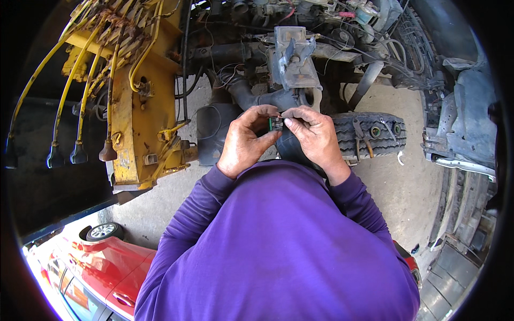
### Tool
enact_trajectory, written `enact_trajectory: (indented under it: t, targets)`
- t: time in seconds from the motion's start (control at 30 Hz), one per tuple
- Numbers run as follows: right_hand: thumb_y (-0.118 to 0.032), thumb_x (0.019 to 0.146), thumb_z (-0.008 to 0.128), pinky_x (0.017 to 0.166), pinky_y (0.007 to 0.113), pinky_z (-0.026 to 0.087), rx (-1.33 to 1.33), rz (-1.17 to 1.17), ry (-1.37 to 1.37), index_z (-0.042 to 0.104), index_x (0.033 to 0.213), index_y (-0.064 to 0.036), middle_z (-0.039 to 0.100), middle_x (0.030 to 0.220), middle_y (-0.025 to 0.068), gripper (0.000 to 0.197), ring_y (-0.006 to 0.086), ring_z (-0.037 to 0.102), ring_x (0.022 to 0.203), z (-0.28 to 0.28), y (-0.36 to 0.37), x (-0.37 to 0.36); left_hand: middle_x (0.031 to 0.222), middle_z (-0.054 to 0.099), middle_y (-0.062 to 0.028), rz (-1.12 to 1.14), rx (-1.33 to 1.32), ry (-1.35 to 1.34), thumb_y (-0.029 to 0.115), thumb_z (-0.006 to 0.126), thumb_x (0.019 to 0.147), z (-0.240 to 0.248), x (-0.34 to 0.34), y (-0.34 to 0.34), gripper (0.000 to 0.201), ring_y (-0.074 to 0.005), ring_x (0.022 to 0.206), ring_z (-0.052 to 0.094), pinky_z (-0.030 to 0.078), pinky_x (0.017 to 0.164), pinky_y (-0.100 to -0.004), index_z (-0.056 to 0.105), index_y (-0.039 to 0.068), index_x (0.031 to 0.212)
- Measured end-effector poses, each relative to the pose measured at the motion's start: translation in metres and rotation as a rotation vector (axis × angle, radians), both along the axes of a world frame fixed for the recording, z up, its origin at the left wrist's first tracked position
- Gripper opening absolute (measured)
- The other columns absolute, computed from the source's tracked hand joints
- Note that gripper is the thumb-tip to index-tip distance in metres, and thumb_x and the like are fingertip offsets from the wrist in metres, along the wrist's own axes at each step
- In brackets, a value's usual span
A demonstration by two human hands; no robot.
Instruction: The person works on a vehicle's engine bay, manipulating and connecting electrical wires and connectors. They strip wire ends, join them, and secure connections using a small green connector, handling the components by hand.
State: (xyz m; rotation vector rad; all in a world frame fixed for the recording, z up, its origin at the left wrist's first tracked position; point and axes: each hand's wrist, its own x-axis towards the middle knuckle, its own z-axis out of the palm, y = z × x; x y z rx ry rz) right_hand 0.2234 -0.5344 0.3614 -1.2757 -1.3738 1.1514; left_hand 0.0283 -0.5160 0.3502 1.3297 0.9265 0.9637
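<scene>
In front of my chest both hands meet at a small black part with a green side (275, 124). My left hand (247, 140) holds it between thumb and fingers. Close against its right side, my right hand (315, 140) has thumb and forefinger pinched together. A thin, copper-coloured end shows near those fingertips, too small to name surely. Just right of my hands a worn tyre (342, 127) lies with its tread up. Pliers with orange-brown handles (367, 145), a wrench (388, 128) and two round green-rimmed pieces (375, 131) rest on it.
Ahead is an exposed vehicle frame with hoses, loose wires and a grey metal bracket (297, 61). Yellow machinery (134, 125) with long levers (83, 117) stands on the left. A red car (110, 267) is at the lower left, and grey body panels (466, 123) line the right.
</scene>
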Motion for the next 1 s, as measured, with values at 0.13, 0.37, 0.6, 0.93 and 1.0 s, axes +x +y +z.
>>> enact_trajectory:
  t: [0.13, 0.37, 0.6, 0.93, 1.0]
  targets:
    - [-0.002, 0.097, 0.068, 0.08, 0.03, 0.053, 0.014, 0.026, -0.054, 0.073, 0.108, 0.0044, 0.069, 0.095, 0.0096, 0.013, 0.0177, 0.067, 0.088, 0.002, -0.001, 0.0, 0.111, 0.073, -0.0077, -0.007, 0.083, 0.092, -0.005, 0.082, 0.083, -0.004, -0.003, 0.0, 0.035, -0.013, 0.101, 0.068, 0.056, 0.091, -0.029, 0.071, -0.002, 0.117]
    - [0.0, 0.095, 0.066, 0.081, 0.031, 0.053, 0.095, 0.025, -0.146, 0.072, 0.107, 0.005, 0.069, 0.096, 0.0101, 0.014, 0.0187, 0.067, 0.088, 0.004, 0.001, 0.001, 0.109, 0.073, -0.0074, -0.036, -0.035, 0.043, -0.004, 0.082, 0.086, 0.001, 0.0, -0.005, 0.04, -0.0115, 0.098, 0.069, 0.058, 0.088, -0.0287, 0.068, -0.002, 0.123]
    - [-0.001, 0.096, 0.066, 0.082, 0.032, 0.054, 0.05, -0.008, -0.088, 0.071, 0.107, 0.0051, 0.07, 0.098, 0.0113, 0.013, 0.0195, 0.068, 0.09, 0.001, -0.002, -0.001, 0.111, 0.071, -0.0073, -0.034, -0.061, 0.05, -0.003, 0.082, 0.086, 0.005, 0.0, -0.004, 0.039, -0.0127, 0.101, 0.07, 0.059, 0.089, -0.0291, 0.068, -0.002, 0.123]
    - [-0.004, 0.1, 0.064, 0.088, 0.031, 0.054, -0.016, 0.018, 0.003, 0.068, 0.114, 0.007, 0.073, 0.106, 0.0133, 0.018, 0.0161, 0.068, 0.098, -0.004, -0.004, 0.0, 0.103, 0.065, -0.0068, 0.032, 0.168, 0.221, -0.002, 0.081, 0.085, 0.008, 0.002, -0.001, 0.034, -0.0127, 0.09, 0.065, 0.055, 0.081, -0.0273, 0.072, -0.002, 0.118]
    - [-0.003, 0.1, 0.064, 0.088, 0.031, 0.054, -0.012, 0.01, -0.016, 0.068, 0.114, 0.0071, 0.073, 0.106, 0.0135, 0.018, 0.0165, 0.068, 0.099, -0.007, -0.003, -0.001, 0.103, 0.065, -0.0069, 0.031, 0.192, 0.225, -0.003, 0.08, 0.085, 0.008, 0.002, -0.001, 0.034, -0.0134, 0.093, 0.064, 0.054, 0.082, -0.0274, 0.072, -0.001, 0.118]
